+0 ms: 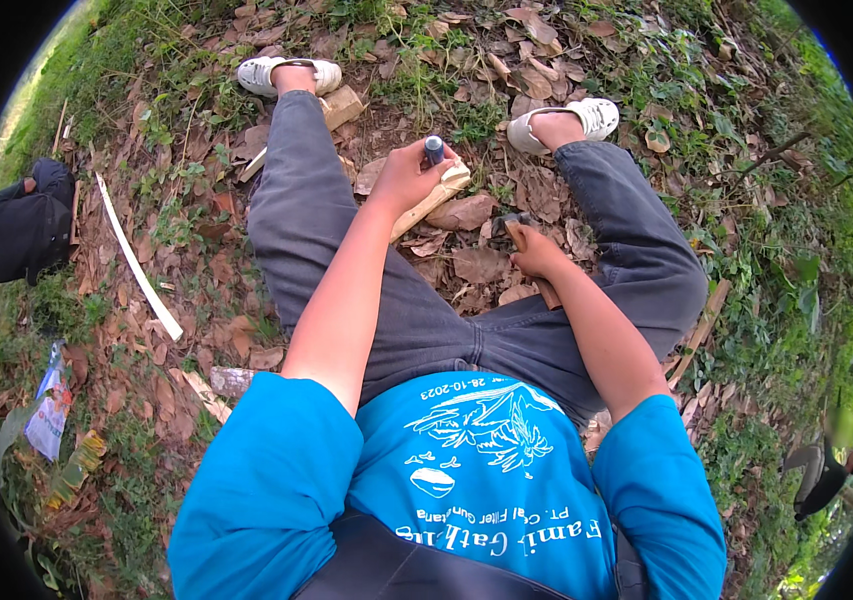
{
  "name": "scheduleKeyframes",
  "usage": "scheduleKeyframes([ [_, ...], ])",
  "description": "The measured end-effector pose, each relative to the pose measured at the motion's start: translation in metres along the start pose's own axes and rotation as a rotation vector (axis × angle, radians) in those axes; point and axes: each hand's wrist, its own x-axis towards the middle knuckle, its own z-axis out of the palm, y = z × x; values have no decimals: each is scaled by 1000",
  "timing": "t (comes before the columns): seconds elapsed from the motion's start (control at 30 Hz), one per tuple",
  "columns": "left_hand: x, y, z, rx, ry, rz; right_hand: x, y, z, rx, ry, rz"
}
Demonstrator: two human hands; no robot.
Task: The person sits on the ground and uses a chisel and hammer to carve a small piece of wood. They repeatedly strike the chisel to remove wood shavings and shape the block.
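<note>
Head view shows a pale, split wooden stick (433, 198), stiff and light by the look, best gripped mid-length, pinned in the left hand (408, 172) beside a small dark cylinder (433, 150). The right hand (536, 252) clasps a brown wooden handle (547, 292) over dry leaves (476, 262).

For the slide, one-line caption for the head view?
Seated on leaf litter, left hand grips a dark handle on a wood piece; right hand holds a stick.
</note>
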Motion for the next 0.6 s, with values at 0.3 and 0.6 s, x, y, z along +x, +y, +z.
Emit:
scheduleKeyframes([
  [0.3, -10, 3, 4, 65, -24, 34, 0, 9, 7, -23, 84, -77],
  [0.6, -18, 7, 10, 20, -35, 3, -1, 6, 5, -12, 29, -36],
])
